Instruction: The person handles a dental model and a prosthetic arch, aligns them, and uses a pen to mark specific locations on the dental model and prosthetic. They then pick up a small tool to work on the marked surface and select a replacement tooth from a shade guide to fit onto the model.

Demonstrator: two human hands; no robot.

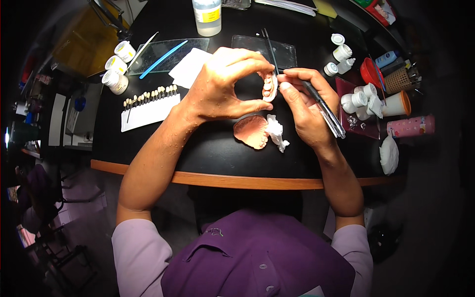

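My left hand (222, 81) is closed round a small curved dental piece (268, 88) with tooth shapes, gripping it between thumb and fingertips. My right hand (309, 111) holds several slim dark tools (321, 105) crossing its palm, with one tip beside the dental piece. Below the hands, a pink dental cast (249, 132) lies on the black desktop, next to a crumpled white tissue (275, 133). A white shade guide (148, 114) with a row of tooth samples lies left of my left hand, near a white paper pad (183, 68).
The black desk (208, 153) holds white jars (117, 80) at left, a clear bottle (208, 17) and glass slabs (252, 44) behind, and containers, a red bowl (368, 72) and a pink bottle (410, 126) at right. Another person (32, 193) is at far left.
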